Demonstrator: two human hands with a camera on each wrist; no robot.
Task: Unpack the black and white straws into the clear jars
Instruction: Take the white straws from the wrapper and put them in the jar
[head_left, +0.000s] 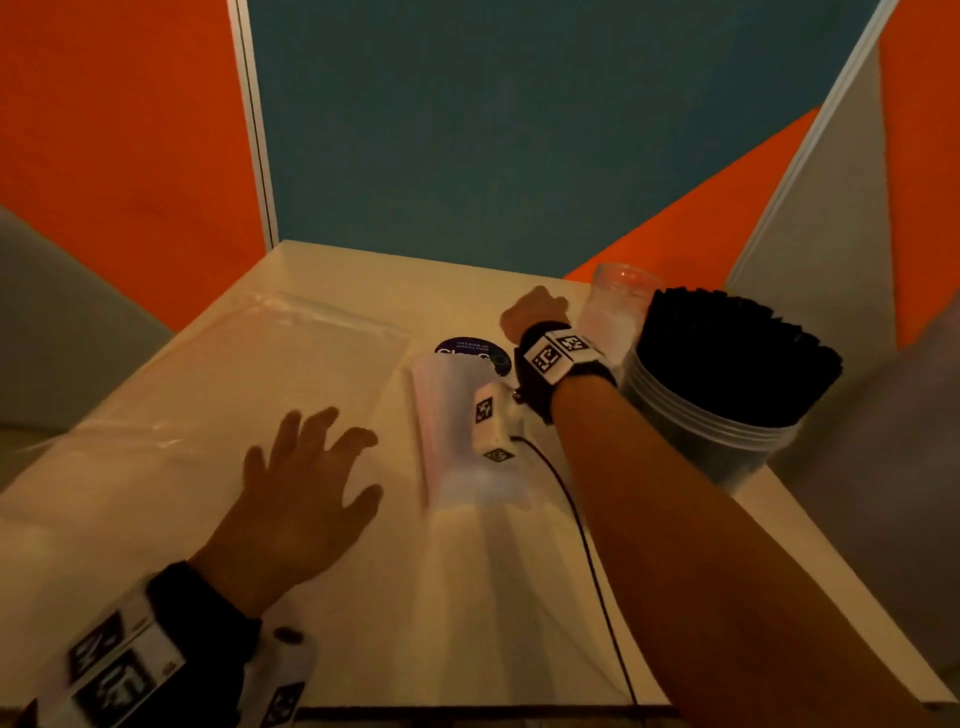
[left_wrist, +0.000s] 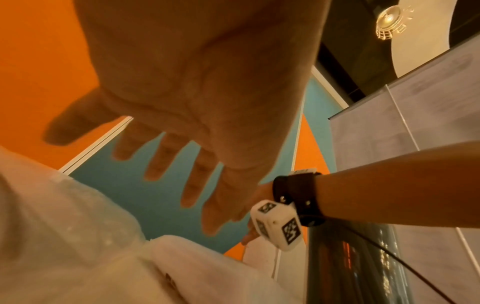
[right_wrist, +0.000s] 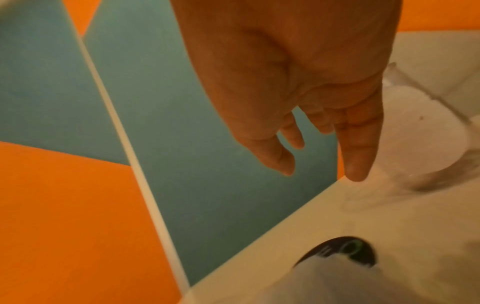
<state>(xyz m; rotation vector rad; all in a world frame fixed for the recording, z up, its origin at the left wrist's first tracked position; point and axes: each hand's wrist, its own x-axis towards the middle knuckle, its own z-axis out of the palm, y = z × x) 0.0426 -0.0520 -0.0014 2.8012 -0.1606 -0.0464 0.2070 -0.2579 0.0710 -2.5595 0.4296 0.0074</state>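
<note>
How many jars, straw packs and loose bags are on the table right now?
Clear jars: 2, the jar of black straws and the empty jar
Pack of white straws: 1
Flat clear bag: 1
Total: 4

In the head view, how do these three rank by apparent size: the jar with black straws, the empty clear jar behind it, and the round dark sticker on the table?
1. jar with black straws, clearly largest, though also nearest the camera.
2. empty clear jar and round dark sticker: both partly hidden and look alike, so I do not rank them.
</note>
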